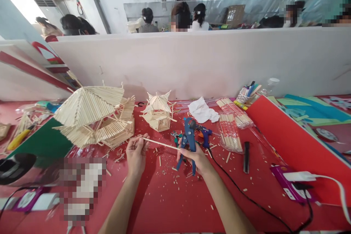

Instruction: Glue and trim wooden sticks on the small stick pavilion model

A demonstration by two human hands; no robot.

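My left hand [136, 153] pinches one end of a thin wooden stick [161, 143] between thumb and fingertips. The stick slants slightly down to my right hand [196, 157], whose thumb and fingers close around blue hand cutters [188, 137] held upright, jaws away from me. The stick's far end lies at my right thumb, beside the cutters; whether it is gripped there I cannot tell. Beyond my hands stands a small pagoda-like model [159, 113] made of sticks. A larger stick-built pavilion model [90, 111] is at the left, close to my left hand.
A glue gun [205, 135] with a black cord and small green-handled pliers [175, 138] lie by the cutters. Bundled sticks [229, 131], white tissue [203, 110] and a black-handled tool [246, 157] are at the right. Stick offcuts litter the red table [170, 204]. A white partition [192, 62] stands behind.
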